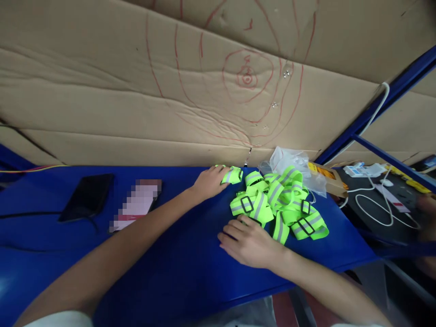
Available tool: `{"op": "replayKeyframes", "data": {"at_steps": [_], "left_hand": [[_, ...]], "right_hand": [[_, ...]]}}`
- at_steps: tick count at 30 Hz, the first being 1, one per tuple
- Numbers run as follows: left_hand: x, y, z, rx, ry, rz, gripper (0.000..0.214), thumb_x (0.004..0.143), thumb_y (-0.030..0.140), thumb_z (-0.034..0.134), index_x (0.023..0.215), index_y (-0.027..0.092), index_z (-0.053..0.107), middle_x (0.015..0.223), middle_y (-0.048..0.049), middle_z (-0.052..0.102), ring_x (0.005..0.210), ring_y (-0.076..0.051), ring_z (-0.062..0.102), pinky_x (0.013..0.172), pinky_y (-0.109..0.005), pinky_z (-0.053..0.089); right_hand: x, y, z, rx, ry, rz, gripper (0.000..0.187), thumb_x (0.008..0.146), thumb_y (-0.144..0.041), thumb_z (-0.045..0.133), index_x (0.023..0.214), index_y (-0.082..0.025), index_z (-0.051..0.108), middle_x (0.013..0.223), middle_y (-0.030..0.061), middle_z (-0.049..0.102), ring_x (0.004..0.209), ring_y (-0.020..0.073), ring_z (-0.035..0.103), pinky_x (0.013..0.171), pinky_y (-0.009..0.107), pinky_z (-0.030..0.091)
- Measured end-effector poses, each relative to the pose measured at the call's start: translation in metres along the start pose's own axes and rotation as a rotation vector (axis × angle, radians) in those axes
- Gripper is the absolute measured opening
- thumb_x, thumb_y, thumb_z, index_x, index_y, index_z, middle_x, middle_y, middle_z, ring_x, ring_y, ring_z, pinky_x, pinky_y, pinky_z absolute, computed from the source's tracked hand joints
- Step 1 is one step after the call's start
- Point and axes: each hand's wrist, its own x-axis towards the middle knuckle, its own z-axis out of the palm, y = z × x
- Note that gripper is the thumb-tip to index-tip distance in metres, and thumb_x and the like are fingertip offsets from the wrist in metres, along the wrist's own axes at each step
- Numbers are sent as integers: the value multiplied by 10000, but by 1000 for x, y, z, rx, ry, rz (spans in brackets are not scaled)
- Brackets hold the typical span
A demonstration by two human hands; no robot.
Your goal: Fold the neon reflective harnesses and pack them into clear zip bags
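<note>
A tangled pile of neon-green reflective straps [272, 195] with grey stripes and black buckles lies on the blue table [190, 259]. At the pile's left, my left hand [211, 182] is closed over a folded part of a reflective strap [233, 175], whose end shows past the fingers. My right hand [250, 241] rests low in front of the pile, palm down, fingers loosely bent and apart. Its knuckles are beside a black buckle at the pile's near edge. What lies under the palm is hidden.
A black tablet-like device [86, 196] with a cable and a phone [138, 204] with a blurred screen lie at left. Behind the straps sit a clear plastic bag [293, 163] and a cardboard box [329, 179]. Cardboard [112, 109] walls the back; a blue frame bar [384, 116] rises at right.
</note>
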Motion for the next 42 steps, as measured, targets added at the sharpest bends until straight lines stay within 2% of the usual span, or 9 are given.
{"op": "replayKeyframes", "data": {"at_steps": [3, 8, 12, 16, 21, 28, 36, 39, 42], "left_hand": [[-32, -2, -14, -145, 62, -129, 539, 898, 456, 646, 1345, 158, 623, 1364, -191, 666, 1310, -410, 592, 1141, -551, 417], [-105, 11, -29, -510, 28, -333, 677, 976, 619, 359, 1307, 90, 622, 1127, -176, 776, 1006, -335, 758, 856, -435, 607], [-142, 23, -19, -977, -8, -564, 621, 845, 587, 626, 1240, 110, 669, 1023, -137, 794, 920, -321, 762, 827, -411, 602], [-151, 26, -7, -1157, 51, -616, 645, 741, 476, 836, 1287, 179, 659, 1116, -83, 783, 985, -274, 737, 814, -321, 575], [-154, 20, -8, -1233, 162, -588, 577, 740, 332, 875, 1273, 240, 673, 1130, -22, 780, 1036, -226, 717, 834, -257, 550], [-154, 14, -16, -1526, 30, -756, 232, 709, 343, 706, 658, 116, 716, 601, -64, 704, 584, -214, 659, 612, -306, 556], [-173, -9, -5, -1728, -501, -618, 299, 745, 297, 695, 923, 75, 788, 830, -109, 805, 745, -234, 751, 719, -295, 586], [-175, -6, -1, -1698, -596, -515, 557, 691, 287, 788, 1226, 140, 730, 1083, -100, 801, 962, -278, 759, 873, -342, 584], [-174, 4, -3, -1575, -644, -265, 796, 842, 556, 752, 1526, 229, 509, 1382, -120, 685, 1274, -329, 641, 1057, -410, 508]], "right_hand": [[0, 23, 14, -125, -53, -90, 221, 1039, -317, 556, 1064, -191, 736, 921, 84, 761, 897, 234, 710, 838, 385, 559], [5, 39, 3, 178, 163, 214, 391, 1060, -403, 531, 1376, -180, 590, 1196, 127, 736, 1074, 242, 715, 960, 418, 576], [16, 17, 3, 549, 181, 431, 721, 975, -496, 649, 1575, -222, 357, 1378, 146, 648, 1158, 244, 696, 912, 397, 615], [23, 3, 19, 533, 211, 439, 752, 917, -443, 731, 1552, -250, 377, 1483, 134, 565, 1359, 280, 581, 1128, 477, 512], [14, 1, 31, 359, 399, 251, 400, 989, -299, 639, 1373, -243, 543, 1314, 112, 620, 1263, 232, 622, 1089, 396, 535], [8, -2, 15, 190, 221, -481, 634, 1071, -462, 449, 1608, -136, 369, 1263, 146, 711, 1202, 252, 678, 1051, 390, 557], [6, -6, 25, 425, 301, 219, 823, 910, -368, 757, 1598, -279, 315, 1643, 141, 399, 1519, 310, 431, 1215, 476, 453], [9, -7, 27, 609, 291, 315, 649, 971, -268, 668, 1554, -297, 385, 1560, 91, 519, 1449, 233, 523, 1201, 399, 480], [10, -7, 25, 603, 343, 272, 574, 978, -204, 644, 1508, -317, 454, 1504, 73, 557, 1432, 216, 530, 1203, 387, 476]]}}
